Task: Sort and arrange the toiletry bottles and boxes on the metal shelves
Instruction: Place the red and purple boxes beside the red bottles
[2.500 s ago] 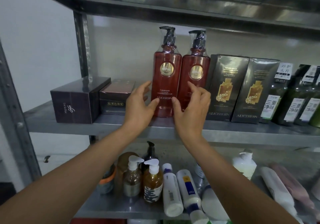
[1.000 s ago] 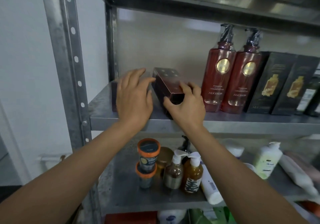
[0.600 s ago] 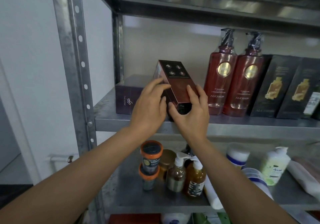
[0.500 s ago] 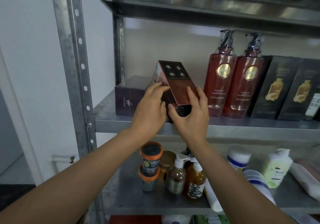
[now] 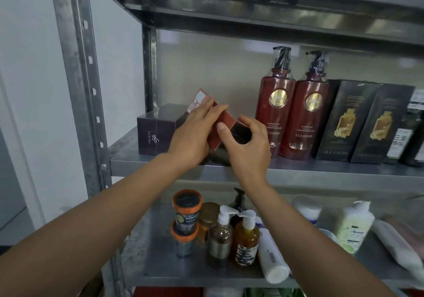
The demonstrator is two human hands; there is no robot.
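A reddish-brown box [image 5: 226,122] is tilted above the middle metal shelf [image 5: 298,170], held by both hands. My left hand [image 5: 195,136] grips its left side and my right hand [image 5: 246,146] pinches its dark near end. To the left a dark purple box [image 5: 156,133] lies on the shelf. To the right stand two red pump bottles [image 5: 275,108] [image 5: 308,117] and two black boxes with gold print [image 5: 341,122] [image 5: 380,124].
The lower shelf [image 5: 183,271] holds stacked orange-lidded jars [image 5: 187,209], two amber pump bottles [image 5: 246,239], a lying white tube [image 5: 271,257], a pale green lotion bottle [image 5: 354,228] and more tubes at right. A perforated steel upright [image 5: 78,71] stands at left. Another shelf [image 5: 252,5] hangs close overhead.
The reddish-brown box has been turned in my hands: its patterned top face no longer shows, a labelled end now points up and left. Both hands shifted their grip on it.
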